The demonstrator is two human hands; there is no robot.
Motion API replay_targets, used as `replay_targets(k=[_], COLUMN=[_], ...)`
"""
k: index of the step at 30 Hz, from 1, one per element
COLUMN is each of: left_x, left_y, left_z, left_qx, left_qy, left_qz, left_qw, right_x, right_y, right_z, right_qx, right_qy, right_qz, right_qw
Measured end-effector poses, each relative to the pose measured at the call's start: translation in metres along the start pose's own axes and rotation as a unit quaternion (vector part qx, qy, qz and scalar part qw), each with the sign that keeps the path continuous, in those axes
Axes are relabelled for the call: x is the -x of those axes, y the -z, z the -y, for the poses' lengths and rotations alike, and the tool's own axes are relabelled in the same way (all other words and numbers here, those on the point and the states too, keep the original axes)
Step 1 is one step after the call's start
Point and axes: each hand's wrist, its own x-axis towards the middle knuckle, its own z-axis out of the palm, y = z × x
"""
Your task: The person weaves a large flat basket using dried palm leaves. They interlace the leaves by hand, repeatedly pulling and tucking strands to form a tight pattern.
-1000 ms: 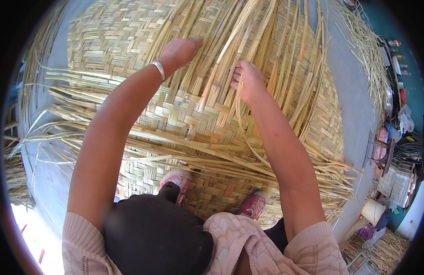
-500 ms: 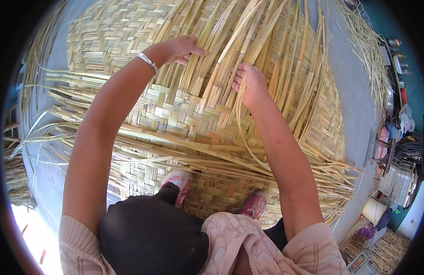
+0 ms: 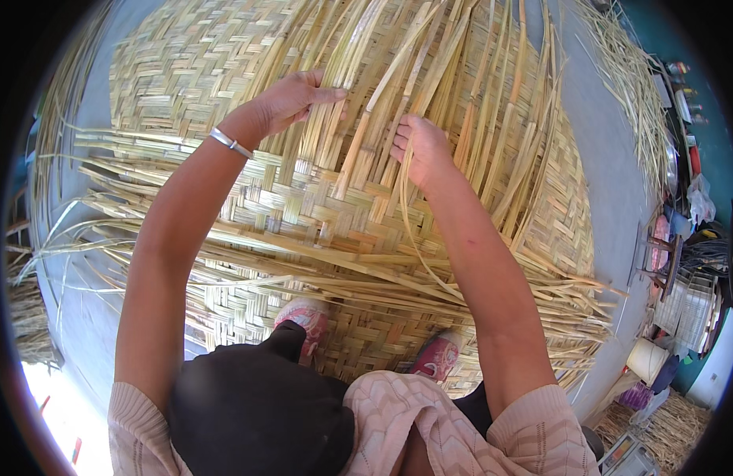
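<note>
A woven mat [image 3: 200, 79] of flat, pale yellow-green reed strips spreads in front of me and under my feet. Loose reed strips [image 3: 346, 59] fan away from the weave toward the far edge. My left hand [image 3: 299, 99], with a silver bangle at its wrist, closes on several of these strips, thumb on top and fingers partly hidden beneath. To its right, my right hand [image 3: 423, 151] has curled fingers around another reed strip [image 3: 407, 202], whose thin end hangs in a curve toward my forearm. Between the hands, several strips lie on the woven part.
A band of long loose strips [image 3: 334, 258] crosses the mat before my shoes [image 3: 438, 353]. More reeds [image 3: 632, 103] lie on the grey floor at the far right. Along the right wall are a wooden stool [image 3: 669, 266], a cream bucket [image 3: 645, 361] and a wire rack [image 3: 687, 313].
My left hand has shifted a little left and nearer, its thumb now lying across the strips. My right hand has moved slightly left and nearer, still holding its strip.
</note>
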Motion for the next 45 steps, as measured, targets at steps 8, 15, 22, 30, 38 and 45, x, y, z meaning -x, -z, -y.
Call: replay_targets(k=[8,15,22,30,38,45], left_x=[-0.010,-0.016,-0.010,-0.001,-0.010,-0.042], left_y=[-0.003,0.006,0.011,-0.010,0.001,-0.018], left_z=[-0.025,-0.013,0.022,0.019,-0.007,-0.015], left_qx=[0.294,0.107,-0.034,-0.080,0.247,0.059], left_qy=[-0.098,0.036,0.127,0.062,0.019,0.039], left_qz=[0.004,-0.004,-0.024,-0.164,-0.003,0.193], left_qw=[0.951,0.994,0.991,0.981,0.969,0.979], right_x=[-0.002,0.001,0.004,0.004,0.007,-0.002], right_y=[0.001,0.002,0.001,0.003,0.002,0.006], right_z=[-0.006,-0.007,-0.007,-0.012,-0.011,-0.023], right_qx=[0.021,0.019,0.008,-0.012,0.006,0.010], right_qy=[-0.001,-0.002,-0.005,0.000,-0.014,-0.003], right_qz=[-0.020,-0.012,-0.003,-0.003,-0.005,-0.010], right_qw=[1.000,1.000,1.000,1.000,1.000,1.000])
